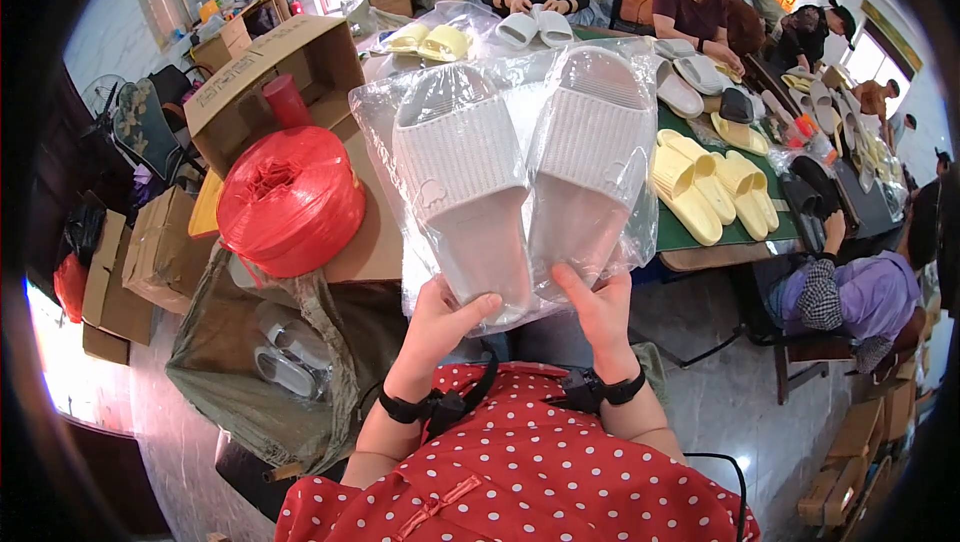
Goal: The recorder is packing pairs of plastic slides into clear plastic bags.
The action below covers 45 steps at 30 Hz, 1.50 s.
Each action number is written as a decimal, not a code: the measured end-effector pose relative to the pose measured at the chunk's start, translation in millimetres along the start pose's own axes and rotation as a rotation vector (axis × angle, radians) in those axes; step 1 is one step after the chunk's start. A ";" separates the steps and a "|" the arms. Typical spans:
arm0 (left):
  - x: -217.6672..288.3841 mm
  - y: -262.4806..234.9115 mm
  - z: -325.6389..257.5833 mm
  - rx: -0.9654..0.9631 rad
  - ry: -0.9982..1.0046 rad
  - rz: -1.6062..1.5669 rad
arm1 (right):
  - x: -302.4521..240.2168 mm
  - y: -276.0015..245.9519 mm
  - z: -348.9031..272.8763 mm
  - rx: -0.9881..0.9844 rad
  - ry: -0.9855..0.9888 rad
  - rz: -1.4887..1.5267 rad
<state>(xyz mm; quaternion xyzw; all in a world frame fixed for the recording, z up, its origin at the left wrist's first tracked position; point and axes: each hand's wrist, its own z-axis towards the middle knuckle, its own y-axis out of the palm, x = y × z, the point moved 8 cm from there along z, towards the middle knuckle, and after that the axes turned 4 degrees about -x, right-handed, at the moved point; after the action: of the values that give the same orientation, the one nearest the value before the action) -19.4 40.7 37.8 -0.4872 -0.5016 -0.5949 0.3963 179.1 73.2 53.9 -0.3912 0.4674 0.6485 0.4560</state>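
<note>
A pair of light grey slide slippers [462,157] lies side by side inside a clear plastic bag [378,122], held up in front of me with the heels toward me. My left hand [445,317] grips the bag's lower edge at the left slipper's heel, thumb on top and fingers hidden underneath. Likewise, my right hand [598,310] is closed on the lower edge at the right slipper's heel. The bag covers part of the table behind it.
Left of the bag are a big roll of red plastic twine [290,202] and an open cardboard box [275,72]. A green sack [250,362] below holds bagged slippers. Yellow slippers [690,187] sit on the green-topped table [690,232] at right. Several people work around the tables.
</note>
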 end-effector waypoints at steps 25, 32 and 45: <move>-24.3 -28.8 -19.8 0.168 0.123 -0.348 | 11.9 44.4 -2.4 -0.390 -0.137 -0.524; 47.1 -173.7 -118.2 0.947 0.693 0.140 | 10.3 -6.4 34.8 -0.114 -0.312 -1.074; -219.0 -400.8 -217.9 1.561 -0.213 0.322 | 66.7 -28.8 48.3 -0.143 -0.162 -1.070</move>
<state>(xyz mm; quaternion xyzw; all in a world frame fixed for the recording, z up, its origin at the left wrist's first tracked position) -397.7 -104.1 -265.5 -0.1901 -0.7316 0.0417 0.6534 184.2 139.0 -3.1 -0.5533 0.1210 0.3841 0.7292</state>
